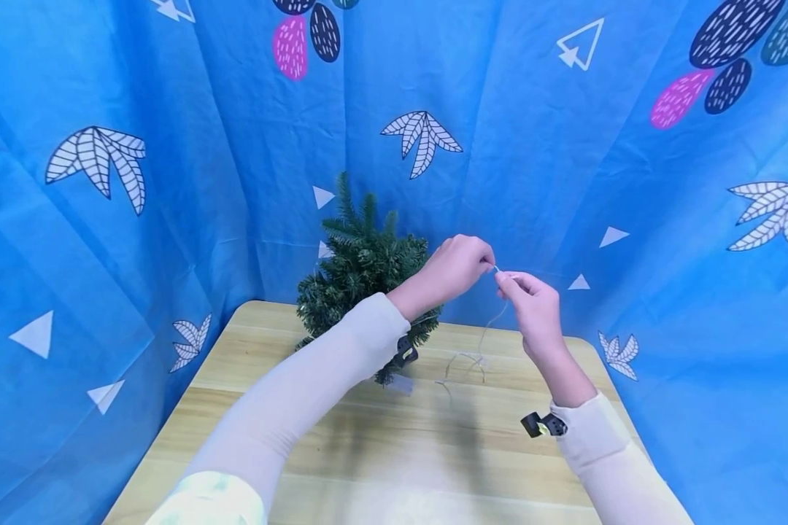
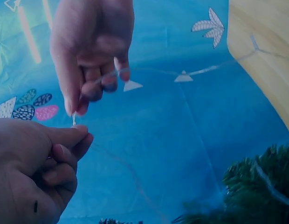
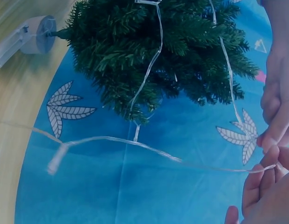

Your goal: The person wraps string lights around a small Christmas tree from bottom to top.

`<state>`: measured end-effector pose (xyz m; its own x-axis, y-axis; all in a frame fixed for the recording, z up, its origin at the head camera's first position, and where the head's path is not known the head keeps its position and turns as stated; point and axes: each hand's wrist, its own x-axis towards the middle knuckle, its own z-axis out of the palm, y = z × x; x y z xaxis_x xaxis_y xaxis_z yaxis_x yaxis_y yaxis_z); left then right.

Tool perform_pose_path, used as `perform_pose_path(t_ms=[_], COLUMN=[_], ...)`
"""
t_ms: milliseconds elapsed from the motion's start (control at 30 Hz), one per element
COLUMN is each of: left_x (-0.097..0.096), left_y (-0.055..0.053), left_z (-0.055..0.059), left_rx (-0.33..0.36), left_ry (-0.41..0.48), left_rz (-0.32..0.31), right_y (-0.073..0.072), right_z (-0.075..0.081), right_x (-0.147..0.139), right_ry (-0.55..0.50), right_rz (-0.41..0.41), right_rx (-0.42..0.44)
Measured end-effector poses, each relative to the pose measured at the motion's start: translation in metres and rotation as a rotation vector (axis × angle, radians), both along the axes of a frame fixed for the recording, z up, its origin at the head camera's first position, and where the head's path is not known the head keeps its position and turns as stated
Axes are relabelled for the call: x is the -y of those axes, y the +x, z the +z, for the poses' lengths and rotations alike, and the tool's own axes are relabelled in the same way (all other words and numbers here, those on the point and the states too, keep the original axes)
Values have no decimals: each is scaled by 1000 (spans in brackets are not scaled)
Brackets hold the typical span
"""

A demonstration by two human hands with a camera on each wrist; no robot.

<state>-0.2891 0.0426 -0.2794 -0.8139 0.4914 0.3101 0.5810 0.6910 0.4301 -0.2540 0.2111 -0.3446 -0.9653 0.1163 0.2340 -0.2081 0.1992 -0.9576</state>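
Observation:
A thin clear string of lights runs between my hands and on down to the table. My left hand pinches a small piece of it between thumb and forefinger, in front of the tree's right side. Close by, the fingertips of my right hand pinch the same string; in the left wrist view the two hands nearly meet at a short clear piece. A small artificial Christmas tree stands left of my hands. Strands of the wire hang over its branches in the right wrist view.
The tree has a pale base on the wooden table. Loose wire lies on the tabletop right of the tree. A patterned blue curtain encloses the back and sides.

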Motion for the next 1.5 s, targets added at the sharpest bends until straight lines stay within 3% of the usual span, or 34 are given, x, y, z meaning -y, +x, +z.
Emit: perform_pose_path(t_ms=[167, 400, 633, 867, 1033, 1300, 1500], left_x=[-1, 4, 19, 26, 29, 34, 33], left_y=[-20, -51, -70, -86, -94, -93, -90], left_z=[11, 24, 34, 39, 36, 40, 43], left_rx=[49, 126, 188, 170, 214, 219, 140], left_ry=[9, 24, 25, 7, -10, 0, -21], left_rz=[16, 90, 175, 252, 318, 337, 366], right_y=[7, 18, 18, -22, -52, -82, -93], right_z=[-1, -2, -1, 16, 29, 45, 51], right_x=[-1, 0, -3, -6, 1, 23, 30], right_ry=[17, 47, 61, 101, 100, 90, 89], right_rz=[-10, -32, -35, -42, -41, -37, -36], right_rx=[22, 19, 10, -44, -20, -33, -34])
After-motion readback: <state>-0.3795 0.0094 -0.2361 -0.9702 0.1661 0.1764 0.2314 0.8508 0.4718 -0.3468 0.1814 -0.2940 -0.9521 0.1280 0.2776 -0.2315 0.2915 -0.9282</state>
